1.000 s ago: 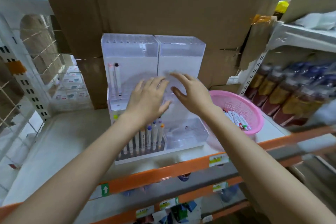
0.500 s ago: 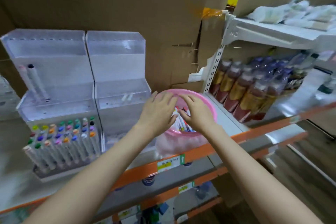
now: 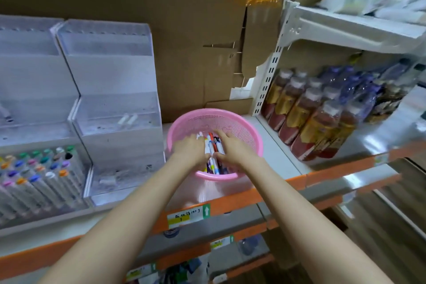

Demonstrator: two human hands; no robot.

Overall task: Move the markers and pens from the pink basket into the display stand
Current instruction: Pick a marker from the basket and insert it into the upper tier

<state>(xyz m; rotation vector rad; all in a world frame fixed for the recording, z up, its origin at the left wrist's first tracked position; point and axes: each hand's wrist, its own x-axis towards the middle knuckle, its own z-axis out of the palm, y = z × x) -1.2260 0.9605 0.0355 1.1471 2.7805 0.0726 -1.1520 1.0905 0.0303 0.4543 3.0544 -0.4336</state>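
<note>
Head camera: markers and pens [image 3: 213,157] lie heaped in the pink basket [image 3: 251,131] at frame centre, on the shelf [image 3: 276,157]. Both hands are inside it, left hand [image 3: 190,150] and right hand [image 3: 231,148] flanking the heap, fingers stretched over it; whether they grasp any I cannot tell. Just left stands the clear display stand [image 3: 110,71], capped markers [image 3: 39,173] filling its lower-left tier. Bottles [image 3: 309,117] crowd the right.

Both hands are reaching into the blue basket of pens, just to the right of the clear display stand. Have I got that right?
Not quite. The basket is pink, not blue. The rest holds: the head view shows the left hand and the right hand inside it on the pens, just to the right of the clear display stand.
</note>
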